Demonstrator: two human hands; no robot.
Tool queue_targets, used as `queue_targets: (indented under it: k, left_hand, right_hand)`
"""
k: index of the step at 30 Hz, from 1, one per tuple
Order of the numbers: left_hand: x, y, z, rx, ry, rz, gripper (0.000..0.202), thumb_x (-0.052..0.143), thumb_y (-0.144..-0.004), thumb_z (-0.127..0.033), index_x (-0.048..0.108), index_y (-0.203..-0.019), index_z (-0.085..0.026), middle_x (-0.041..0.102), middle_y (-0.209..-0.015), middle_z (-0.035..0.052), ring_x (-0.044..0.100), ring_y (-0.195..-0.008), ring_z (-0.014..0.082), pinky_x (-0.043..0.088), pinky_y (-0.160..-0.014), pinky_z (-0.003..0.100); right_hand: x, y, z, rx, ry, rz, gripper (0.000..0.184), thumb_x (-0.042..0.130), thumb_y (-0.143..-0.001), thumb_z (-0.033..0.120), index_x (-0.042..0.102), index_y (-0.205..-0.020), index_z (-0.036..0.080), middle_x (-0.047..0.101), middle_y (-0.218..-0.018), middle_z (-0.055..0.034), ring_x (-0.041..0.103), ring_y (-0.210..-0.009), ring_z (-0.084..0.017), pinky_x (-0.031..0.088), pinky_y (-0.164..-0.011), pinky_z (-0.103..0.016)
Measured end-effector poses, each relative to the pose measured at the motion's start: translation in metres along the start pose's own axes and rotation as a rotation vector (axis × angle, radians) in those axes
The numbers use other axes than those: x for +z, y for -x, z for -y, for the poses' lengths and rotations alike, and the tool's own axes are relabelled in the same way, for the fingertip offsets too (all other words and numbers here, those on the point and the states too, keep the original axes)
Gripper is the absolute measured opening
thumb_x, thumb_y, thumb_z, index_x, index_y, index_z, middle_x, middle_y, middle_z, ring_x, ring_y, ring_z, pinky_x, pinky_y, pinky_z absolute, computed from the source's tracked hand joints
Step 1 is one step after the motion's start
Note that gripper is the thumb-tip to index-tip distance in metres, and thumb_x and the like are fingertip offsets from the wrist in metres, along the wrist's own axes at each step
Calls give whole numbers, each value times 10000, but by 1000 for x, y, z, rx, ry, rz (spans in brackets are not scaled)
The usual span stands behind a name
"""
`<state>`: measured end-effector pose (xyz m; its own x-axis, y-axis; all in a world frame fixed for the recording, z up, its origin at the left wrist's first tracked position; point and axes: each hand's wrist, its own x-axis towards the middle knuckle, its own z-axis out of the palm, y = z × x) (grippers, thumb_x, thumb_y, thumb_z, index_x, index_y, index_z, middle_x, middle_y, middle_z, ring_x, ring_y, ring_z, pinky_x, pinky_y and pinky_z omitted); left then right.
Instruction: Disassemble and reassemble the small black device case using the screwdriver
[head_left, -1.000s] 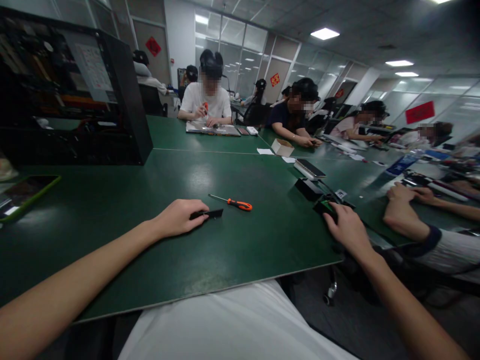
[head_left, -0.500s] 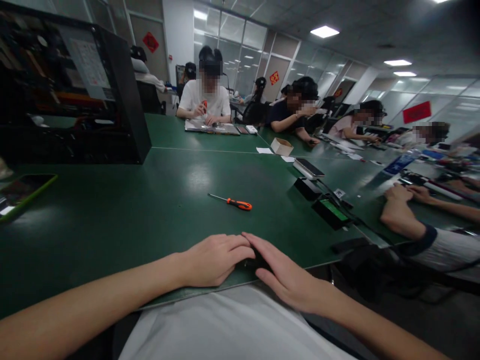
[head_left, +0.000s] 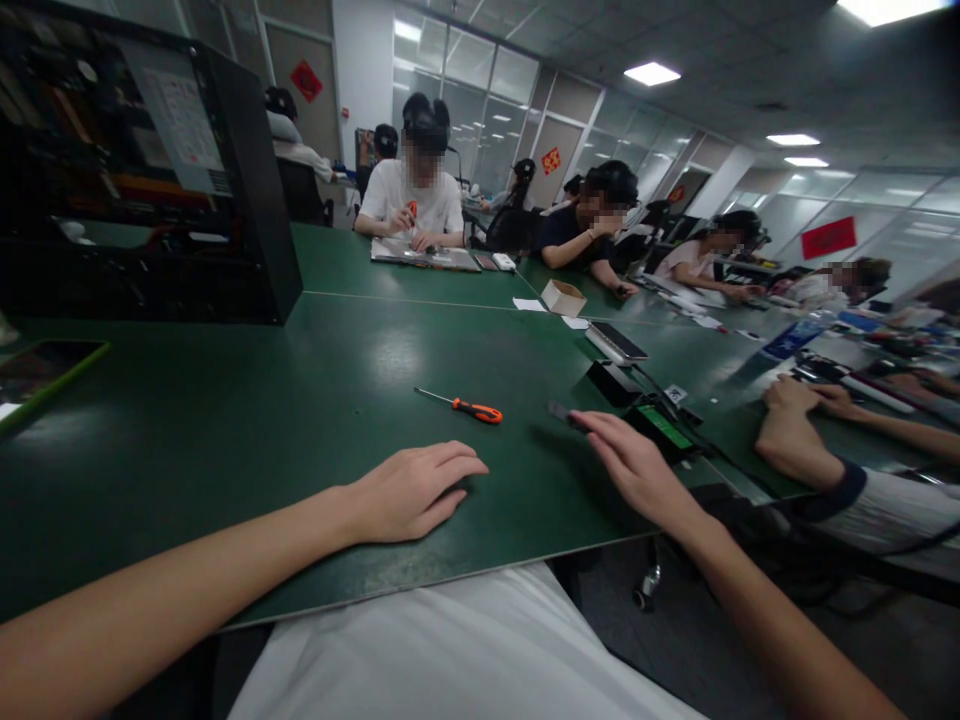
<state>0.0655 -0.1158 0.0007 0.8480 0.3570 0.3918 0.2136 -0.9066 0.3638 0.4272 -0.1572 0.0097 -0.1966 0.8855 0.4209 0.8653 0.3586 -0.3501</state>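
Observation:
My left hand [head_left: 416, 490] rests on the green table near its front edge, fingers apart and slightly curled, with nothing visible in it. Over the table to the right, my right hand [head_left: 630, 460] pinches a small dark flat piece [head_left: 564, 413] between thumb and fingers; its kind is too blurred to tell. Between the hands and farther back lies an orange and black screwdriver [head_left: 477, 410], its shaft pointing left. Just beyond my right hand are a black box with a green panel [head_left: 664, 427] and another small black box [head_left: 615, 382].
An open black computer case [head_left: 247, 190] stands at the left, with a green-edged phone [head_left: 52, 375] before it. Toward the back right are a small carton [head_left: 564, 298], a stacked device [head_left: 616, 342] and a water bottle [head_left: 799, 335]. A co-worker's arm [head_left: 795, 440] rests at the right.
My hands, together before, are now apart. The right hand has moved right and forward with the small dark piece showing in it. The left has shifted slightly forward and left, opening.

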Motion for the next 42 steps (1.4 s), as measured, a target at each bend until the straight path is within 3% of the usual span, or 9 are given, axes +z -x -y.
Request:
queue_targets:
  k: [4, 6, 9, 16, 25, 29, 34, 37, 42]
  left_hand:
    - [-1, -1, 1, 5, -15, 45, 263, 490, -1010, -183, 608, -1245, -183, 639, -1295, 124, 675, -1106, 239, 550, -977, 354]
    - [0, -1, 1, 24, -35, 54, 246, 498, -1007, -179, 631, -1214, -188, 652, -1275, 114, 677, -1092, 239, 547, -976, 357]
    - [0, -2, 1, 43, -40, 56, 237, 509, -1006, -177, 643, -1201, -196, 664, -1257, 106, 678, -1087, 238, 544, -974, 350]
    - [-1, -2, 2, 70, -34, 50, 214, 498, -1016, -171, 667, -1146, -187, 680, -1218, 104, 680, -1064, 230, 542, -957, 343]
    - [-1, -1, 4, 119, -51, 49, 199, 509, -1004, -160, 679, -1104, -184, 694, -1171, 96, 688, -1042, 233, 543, -932, 344]
    - [0, 0, 5, 120, -60, 59, 201, 499, -1010, -156, 673, -1106, -184, 690, -1177, 98, 682, -1054, 232, 533, -943, 344]
    - [1, 0, 6, 137, -61, 57, 195, 507, -1007, -156, 676, -1099, -188, 694, -1166, 96, 678, -1044, 227, 535, -920, 337]
    - [1, 0, 6, 140, -57, 48, 194, 514, -1003, -150, 679, -1096, -191, 698, -1150, 93, 680, -1041, 227, 532, -928, 339]
    - [0, 0, 5, 146, -47, 71, 186, 507, -1007, -154, 674, -1082, -186, 696, -1147, 95, 676, -1034, 232, 531, -914, 340]
  right_hand:
    - [-36, 3, -70, 118, 411, -242, 452, 425, -1028, 393, 674, -1334, 173, 695, -1269, -180, 674, -1130, -340, 545, -987, -519]
    - [-51, 14, -91, 213, 596, -233, 469, 405, -1033, 390, 676, -1336, 158, 692, -1278, -196, 703, -1052, -347, 574, -899, -494]
    - [-58, 35, -107, 287, 661, -191, 473, 392, -1033, 383, 703, -1300, 146, 718, -1234, -192, 728, -947, -345, 587, -783, -463]
    - [-36, 38, -97, 318, 678, -196, 465, 393, -1036, 389, 701, -1313, 176, 718, -1264, -149, 731, -976, -313, 579, -748, -403]
    - [-34, 34, -82, 366, 775, -100, 445, 416, -1026, 375, 700, -1321, 201, 730, -1242, -139, 742, -894, -325, 556, -639, -400]
    - [-33, 38, -88, 317, 756, -125, 446, 417, -1020, 370, 704, -1310, 189, 723, -1243, -156, 740, -869, -327, 569, -638, -413]
    - [-32, 26, -104, 179, 673, -125, 438, 430, -1005, 355, 763, -1144, 107, 684, -1262, -228, 702, -1012, -354, 584, -853, -487]
    - [-29, 17, -115, 103, 607, -162, 399, 447, -991, 350, 773, -1076, 136, 713, -1176, -193, 679, -1033, -328, 554, -941, -487]
    - [-21, 14, -129, 80, 531, -281, 348, 445, -973, 337, 744, -1000, 163, 715, -1021, -162, 673, -946, -294, 551, -901, -465]
